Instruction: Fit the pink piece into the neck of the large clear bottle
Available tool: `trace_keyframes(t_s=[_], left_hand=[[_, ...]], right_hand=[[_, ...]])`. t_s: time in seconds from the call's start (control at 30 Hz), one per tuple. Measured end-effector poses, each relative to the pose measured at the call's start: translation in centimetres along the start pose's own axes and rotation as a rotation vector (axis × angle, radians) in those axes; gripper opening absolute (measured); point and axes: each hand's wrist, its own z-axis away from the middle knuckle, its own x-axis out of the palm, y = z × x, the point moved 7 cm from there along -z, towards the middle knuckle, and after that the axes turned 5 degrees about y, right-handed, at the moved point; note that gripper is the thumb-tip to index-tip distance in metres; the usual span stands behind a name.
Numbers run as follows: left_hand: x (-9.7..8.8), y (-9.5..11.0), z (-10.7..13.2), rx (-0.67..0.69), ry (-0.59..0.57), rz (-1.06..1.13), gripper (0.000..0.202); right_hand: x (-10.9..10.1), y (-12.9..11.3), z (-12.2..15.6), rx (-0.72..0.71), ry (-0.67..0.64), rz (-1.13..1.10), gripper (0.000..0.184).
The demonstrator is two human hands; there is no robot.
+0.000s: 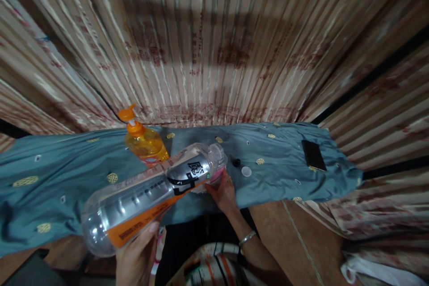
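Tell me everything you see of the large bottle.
The large bottle looks like clear plastic, with a rounded base, narrow neck and silver and orange label bearing black print and a square code. It slants above the teal cloth, base left, neck right. The left hand holds it near the base; the right hand is at the neck, contact unclear. Whether it's capped is unclear.

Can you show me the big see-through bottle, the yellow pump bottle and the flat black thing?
Big see-through bottle (150,196): head view, on its silver label.
Yellow pump bottle (147,144): head view, on its body.
Flat black thing (313,155): head view, middle of its top.
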Motion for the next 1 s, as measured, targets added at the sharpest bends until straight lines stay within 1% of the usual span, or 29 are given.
trace_keyframes(t_s=[0.03, 0.17, 0.23, 0.3, 0.43, 0.5, 0.6, 0.7, 0.77, 0.83, 1.0], left_hand=[[-0.2, -0.1, -0.1, 0.002, -0.001, 0.001, 0.03], [-1.2, -0.7, -1.0, -0.029, 0.03, -0.007, 0.048], [-1.6, -1.0, -1.3, -0.05, 0.044, -0.027, 0.053], [-1.7, -1.0, -1.2, -0.061, 0.063, -0.052, 0.05], [-1.0, -0.2, -0.2, -0.059, 0.077, -0.096, 0.029], [-0.7, 0.1, 0.3, -0.068, 0.092, -0.113, 0.025], [-0.7, 0.2, 0.7, -0.115, 0.141, -0.115, 0.031], [-0.6, 0.3, 1.0, -0.143, 0.154, -0.114, 0.033], [-0.5, 0.4, 1.0, -0.13, 0.14, -0.108, 0.029], [-0.6, 0.4, 0.8, -0.111, 0.126, -0.089, 0.03], [-1.2, -0.1, -0.7, -0.087, 0.093, -0.046, 0.046]], right_hand=[[0.0, 0.0, 0.0, -0.002, 0.001, 0.003, 0.083], [-0.1, 0.1, 0.1, -0.021, 0.007, 0.013, 0.081], [-0.1, 0.2, 0.2, -0.035, 0.014, 0.02, 0.081], [-0.2, 0.2, 0.3, -0.043, 0.019, 0.026, 0.081], [-0.2, 0.3, 0.5, -0.039, 0.024, 0.025, 0.082], [-0.2, 0.3, 0.5, -0.025, 0.02, 0.024, 0.082], [-0.2, 0.3, 0.5, -0.007, 0.02, 0.026, 0.083], [-0.3, 0.3, 0.5, 0.002, 0.02, 0.025, 0.083], [-0.3, 0.3, 0.4, 0.008, 0.015, 0.023, 0.083], [-0.3, 0.3, 0.4, 0.014, 0.011, 0.022, 0.082], [-0.3, 0.1, 0.4, 0.001, 0.014, 0.016, 0.081]])
